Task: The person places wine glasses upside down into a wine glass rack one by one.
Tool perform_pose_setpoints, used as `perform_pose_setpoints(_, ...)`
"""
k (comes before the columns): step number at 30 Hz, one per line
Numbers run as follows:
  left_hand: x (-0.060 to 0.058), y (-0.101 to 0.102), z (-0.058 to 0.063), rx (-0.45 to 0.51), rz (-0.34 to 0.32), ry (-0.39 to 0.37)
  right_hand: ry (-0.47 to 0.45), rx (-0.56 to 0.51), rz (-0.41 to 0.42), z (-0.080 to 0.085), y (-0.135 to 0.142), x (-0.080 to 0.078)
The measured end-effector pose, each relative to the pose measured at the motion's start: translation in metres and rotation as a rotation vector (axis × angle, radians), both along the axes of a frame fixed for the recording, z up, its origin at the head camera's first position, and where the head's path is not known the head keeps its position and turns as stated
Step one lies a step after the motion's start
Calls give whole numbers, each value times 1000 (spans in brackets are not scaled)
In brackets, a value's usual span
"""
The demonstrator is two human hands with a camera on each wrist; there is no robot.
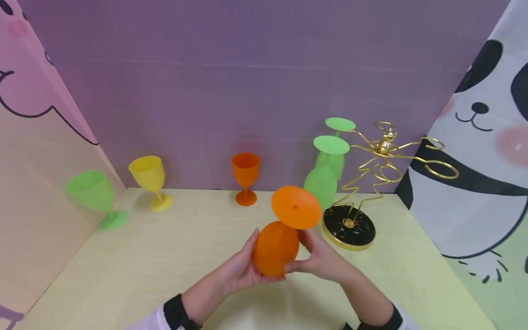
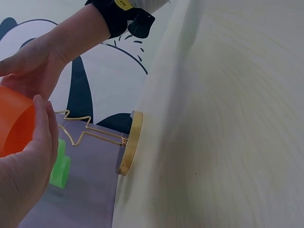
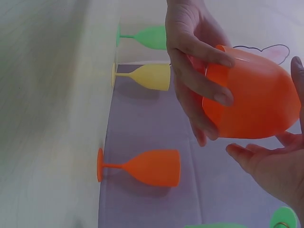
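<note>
An orange goblet (image 1: 274, 252) is held upside down in front of me, its round foot (image 1: 295, 207) on top and tilted toward the camera. My left hand (image 1: 238, 271) grips the bowl from the left, and the right wrist view shows its fingers (image 3: 204, 88) across the rim. My right hand (image 1: 327, 260) holds the same bowl from the right, thumb on its near side and fingers behind. Just beyond the goblet stands a gold wire rack (image 1: 385, 153) on a round black base (image 1: 350, 227). Two green goblets (image 1: 321, 185) hang upside down on its left side.
Another orange goblet (image 1: 245, 170) stands upright at the table's back edge. To its left are an upright yellow goblet (image 1: 149, 173) and a green one (image 1: 92, 191). A purple backdrop (image 1: 206, 101) rises behind the table (image 1: 173, 243), with printed panels on both sides.
</note>
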State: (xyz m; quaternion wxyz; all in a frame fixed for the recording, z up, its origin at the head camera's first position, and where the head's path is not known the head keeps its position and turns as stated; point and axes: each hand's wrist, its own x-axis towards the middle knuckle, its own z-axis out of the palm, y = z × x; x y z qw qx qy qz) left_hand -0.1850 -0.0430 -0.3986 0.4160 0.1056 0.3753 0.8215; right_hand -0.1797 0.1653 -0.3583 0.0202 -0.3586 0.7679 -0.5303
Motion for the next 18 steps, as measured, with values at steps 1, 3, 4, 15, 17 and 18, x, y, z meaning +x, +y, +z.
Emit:
perform_pose_setpoints(1, 0, 0, 0, 4, -2, 2, 6, 2, 4, 0, 0, 0)
perform_pose_setpoints(3, 0, 0, 0, 10, -2, 5, 11, 3, 6, 0, -1, 1)
perform_pose_setpoints(4, 1, 0, 0, 9, 0, 2, 8, 5, 2, 0, -1, 2)
perform_pose_setpoints(15, -1, -1, 0, 29, -21, -13, -7, 0, -12, 1, -4, 3)
perform_pose_setpoints(17, -1, -1, 0, 36, -27, -13, -8, 2, -16, 1, -4, 3)
perform_pose_setpoints(18, -1, -2, 0, 39, -29, -11, -10, 3, -19, 1, -4, 3)
